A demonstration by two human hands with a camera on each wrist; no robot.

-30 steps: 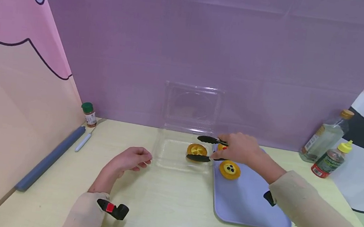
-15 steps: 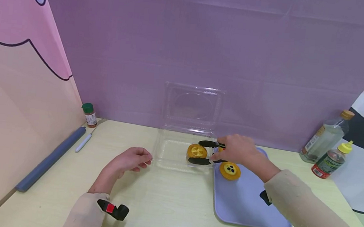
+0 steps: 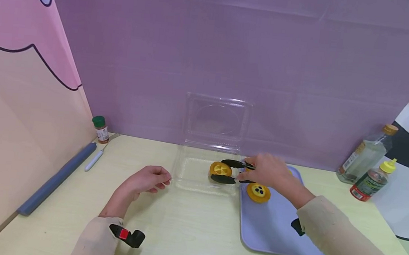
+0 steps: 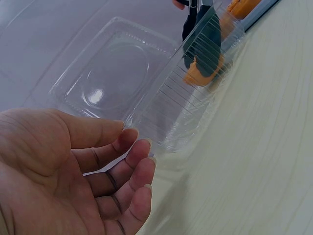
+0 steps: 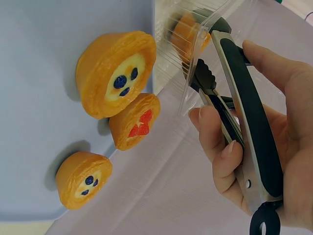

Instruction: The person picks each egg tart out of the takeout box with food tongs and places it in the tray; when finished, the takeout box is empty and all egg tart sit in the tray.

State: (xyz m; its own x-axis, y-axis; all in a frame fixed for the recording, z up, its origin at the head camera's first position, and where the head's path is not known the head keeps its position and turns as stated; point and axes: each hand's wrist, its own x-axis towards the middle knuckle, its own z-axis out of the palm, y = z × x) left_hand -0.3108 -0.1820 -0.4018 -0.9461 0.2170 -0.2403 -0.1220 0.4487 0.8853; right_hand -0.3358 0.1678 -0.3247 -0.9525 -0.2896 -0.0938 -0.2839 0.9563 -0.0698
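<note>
My right hand [image 3: 267, 172] grips black-and-silver tongs [image 5: 249, 122], their tips apart over the right part of a clear hinged plastic box [image 3: 193, 169]. A yellow-topped tart [image 3: 220, 169] sits inside the box by the tong tips; whether they touch it I cannot tell. My left hand [image 3: 149, 178] hovers at the box's left front side, fingers loosely bent, with the thumb [image 4: 98, 131] and index fingertip close to the box edge. On the lavender tray [image 3: 272, 232] stand a blueberry tart [image 5: 117, 73], a red-fruit tart [image 5: 137, 122] and another blueberry tart [image 5: 83, 180].
The box lid [image 3: 217, 120] stands raised against the purple backdrop. A clear bottle [image 3: 366, 155] and a yellow-capped bottle [image 3: 369, 182] stand at right. At left are a green-capped jar [image 3: 100, 129], a white-handled tool [image 3: 93, 160] and a blue-grey roll [image 3: 59, 179].
The tong tips have shifted slightly toward me and drawn closer together. My right hand has lowered a little in the head view. The left hand stays where it was.
</note>
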